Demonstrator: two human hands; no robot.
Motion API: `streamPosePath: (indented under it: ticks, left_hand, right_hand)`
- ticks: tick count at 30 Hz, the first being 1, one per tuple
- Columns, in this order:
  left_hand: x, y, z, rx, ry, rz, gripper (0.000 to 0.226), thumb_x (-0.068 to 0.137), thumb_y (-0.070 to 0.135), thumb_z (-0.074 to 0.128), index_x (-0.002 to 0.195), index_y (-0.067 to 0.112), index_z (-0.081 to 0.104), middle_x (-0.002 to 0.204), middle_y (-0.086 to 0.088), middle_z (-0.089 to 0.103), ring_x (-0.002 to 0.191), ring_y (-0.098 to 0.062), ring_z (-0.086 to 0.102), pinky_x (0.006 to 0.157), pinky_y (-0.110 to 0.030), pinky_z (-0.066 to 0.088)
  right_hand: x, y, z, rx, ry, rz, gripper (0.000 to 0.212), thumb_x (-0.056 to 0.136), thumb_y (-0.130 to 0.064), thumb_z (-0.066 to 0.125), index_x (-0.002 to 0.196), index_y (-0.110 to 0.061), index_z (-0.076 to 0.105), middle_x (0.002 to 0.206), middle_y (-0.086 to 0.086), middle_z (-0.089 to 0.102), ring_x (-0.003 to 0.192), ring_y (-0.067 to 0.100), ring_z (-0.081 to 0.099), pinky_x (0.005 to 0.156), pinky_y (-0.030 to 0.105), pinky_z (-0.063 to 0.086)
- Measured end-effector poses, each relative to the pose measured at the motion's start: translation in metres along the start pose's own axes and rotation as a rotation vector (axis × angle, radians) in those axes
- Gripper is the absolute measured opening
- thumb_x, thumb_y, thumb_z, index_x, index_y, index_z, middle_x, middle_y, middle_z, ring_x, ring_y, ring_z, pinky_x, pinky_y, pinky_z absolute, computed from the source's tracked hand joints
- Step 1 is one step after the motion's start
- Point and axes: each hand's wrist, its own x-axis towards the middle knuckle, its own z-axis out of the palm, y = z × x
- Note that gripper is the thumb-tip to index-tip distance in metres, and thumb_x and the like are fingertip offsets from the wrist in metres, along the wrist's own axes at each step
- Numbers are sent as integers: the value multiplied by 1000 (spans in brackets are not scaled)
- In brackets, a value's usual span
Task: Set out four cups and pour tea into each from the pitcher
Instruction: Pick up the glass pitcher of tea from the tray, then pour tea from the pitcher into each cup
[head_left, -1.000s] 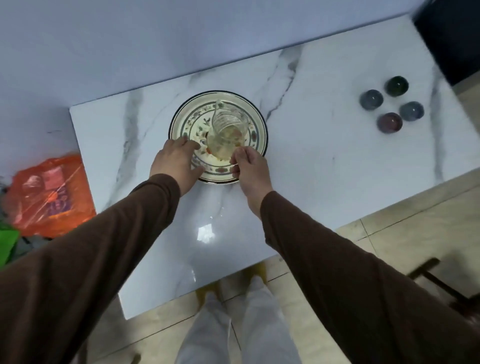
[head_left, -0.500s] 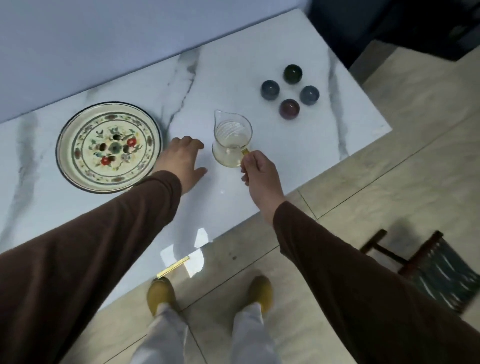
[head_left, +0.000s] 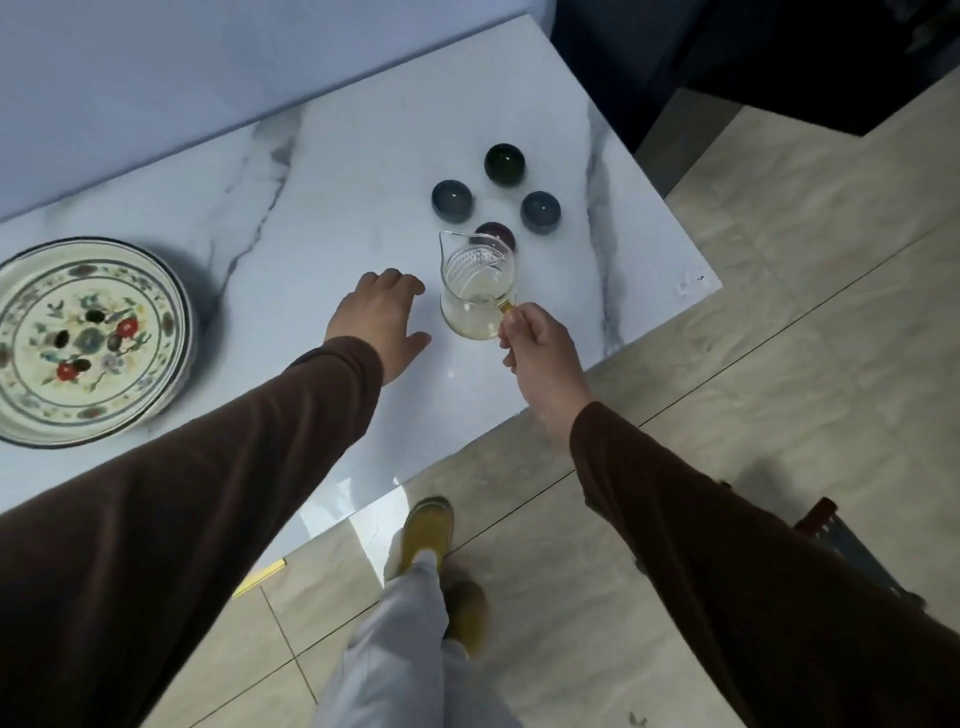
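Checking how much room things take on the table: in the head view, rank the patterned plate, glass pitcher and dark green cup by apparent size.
1. Patterned plate, clearly largest.
2. Glass pitcher, held by the right hand nearer the camera, so it may look enlarged.
3. Dark green cup, smallest.

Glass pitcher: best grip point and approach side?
By its small gold handle, from the side nearest the person, as the right hand pinches it now. The glass pitcher stands upright and its spout faces away, toward the cups.

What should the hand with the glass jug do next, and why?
Probably carry the pitcher a little further and tip its spout over the nearest cup, the reddish cup. The right hand holds it by the handle, upright, with tea inside, just short of the four cups.
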Motion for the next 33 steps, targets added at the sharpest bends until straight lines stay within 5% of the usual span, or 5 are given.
streamPosePath:
  ticks: [8, 13, 19, 23, 33]
  left_hand:
    - [68, 32, 2, -36, 3, -59, 55, 82, 29, 66, 131, 13, 46, 131, -8, 50, 122, -30, 41, 98, -43, 42]
    - [103, 62, 9, -26, 29, -127, 56, 81, 28, 67, 131, 12, 47, 133, -10, 50, 124, -31, 41, 101, -41, 40]
    - [133, 89, 8, -11, 99, -226, 55, 80, 27, 68, 129, 10, 48, 130, -14, 51, 121, -34, 42, 101, -42, 38]
    - [145, 91, 6, -47, 124, -288, 53, 80, 27, 68, 127, 10, 49, 127, -13, 52, 120, -33, 42, 100, -42, 39]
    - [159, 67, 6, -132, 222, -414, 55, 80, 28, 68, 128, 13, 48, 129, -12, 50, 122, -33, 40, 100, -40, 38]
  right_hand:
    - [62, 0, -54, -45, -36, 16, 30, 101, -33, 42, 85, -11, 54, 74, -7, 53, 66, 12, 50, 71, 33, 45]
    - [102, 3, -96, -141, -120, -59, 37, 99, -37, 47, 90, -1, 50, 78, 9, 51, 74, 25, 50, 74, 47, 49]
    - [152, -2, -131, -184, -181, -139, 26, 99, -31, 49, 82, -11, 51, 83, 20, 61, 81, 39, 59, 75, 49, 50]
    - [177, -11, -139, -232, -224, -172, 30, 99, -31, 47, 87, -4, 52, 90, 25, 62, 82, 41, 59, 76, 50, 50]
    - [236, -56, -133, -380, -315, -391, 25, 99, -26, 47, 87, -7, 58, 85, 9, 65, 83, 28, 59, 76, 39, 48]
